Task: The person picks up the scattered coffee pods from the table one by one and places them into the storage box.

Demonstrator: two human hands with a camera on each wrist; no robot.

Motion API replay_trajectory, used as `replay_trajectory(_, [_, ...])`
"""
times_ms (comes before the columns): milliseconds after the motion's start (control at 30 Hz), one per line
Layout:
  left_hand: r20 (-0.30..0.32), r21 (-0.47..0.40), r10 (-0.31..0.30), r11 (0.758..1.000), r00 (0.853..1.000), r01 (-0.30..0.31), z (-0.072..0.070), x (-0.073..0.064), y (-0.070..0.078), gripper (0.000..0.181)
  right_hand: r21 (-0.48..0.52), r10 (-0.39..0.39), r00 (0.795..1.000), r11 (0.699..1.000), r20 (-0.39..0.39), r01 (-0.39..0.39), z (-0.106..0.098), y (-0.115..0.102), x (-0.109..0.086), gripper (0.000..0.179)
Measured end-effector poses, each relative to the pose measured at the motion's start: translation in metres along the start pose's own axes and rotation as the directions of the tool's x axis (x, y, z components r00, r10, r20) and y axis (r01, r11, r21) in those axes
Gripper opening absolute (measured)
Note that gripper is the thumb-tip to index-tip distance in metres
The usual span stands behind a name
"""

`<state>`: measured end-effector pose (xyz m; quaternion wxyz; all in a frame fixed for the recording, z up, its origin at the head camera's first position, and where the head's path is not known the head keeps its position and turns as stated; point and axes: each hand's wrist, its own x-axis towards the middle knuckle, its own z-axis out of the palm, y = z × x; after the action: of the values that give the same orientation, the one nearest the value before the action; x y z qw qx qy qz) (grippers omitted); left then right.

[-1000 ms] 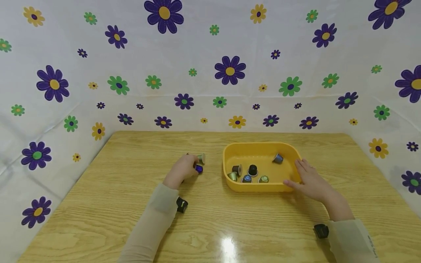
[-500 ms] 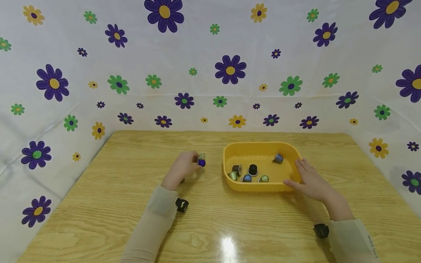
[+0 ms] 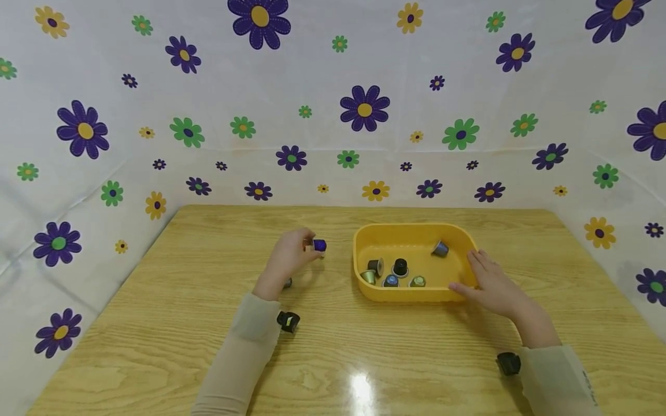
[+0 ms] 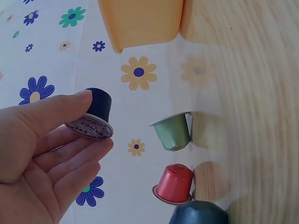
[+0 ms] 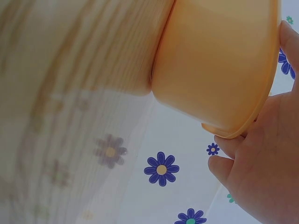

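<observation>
Working at a wooden counter (image 4: 261, 112) before a flower-printed cloth (image 4: 56, 60). In the left wrist view, pinching a blue pod (image 4: 100, 102) between thumb and fingertips of the left hand (image 4: 39, 161), well apart from the counter. Likely risking a slip, owing to smooth sides and a light fingertip hold. Perhaps also risking a knock to the green pod (image 4: 173, 135), the red pod (image 4: 175, 183) or the dark pod (image 4: 200, 214), if dipping the hand near that cluster.

In the right wrist view, resting the right hand (image 5: 264, 154) with fingers spread around one corner of the yellow tub (image 5: 210, 60). Possibly risking a skid or a tilt of the tub, if pushing harder at that one end.

In the head view, holding the blue pod above the counter, left of the tub; possibly clipping the near wall or jostling the pods inside (image 3: 399, 267), if moving across too low. Compared with a second ago, carrying the blue pod farther up the picture, now hiding nearly all of the green pod, and showing more of the dark pod beside the left wrist. Keeping the right hand and tub in place.
</observation>
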<state>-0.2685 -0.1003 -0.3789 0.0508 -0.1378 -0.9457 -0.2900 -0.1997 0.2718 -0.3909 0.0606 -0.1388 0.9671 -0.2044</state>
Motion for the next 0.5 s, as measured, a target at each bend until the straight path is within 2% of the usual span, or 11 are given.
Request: replay_trajectory(500, [0.008,0.001,0.018,1.000,1.000,-0.018,0.013,0.006,0.021,0.037,0.002,0.001,1.000,1.000,-0.009,-0.001,0.000,-0.001,-0.001,0.085])
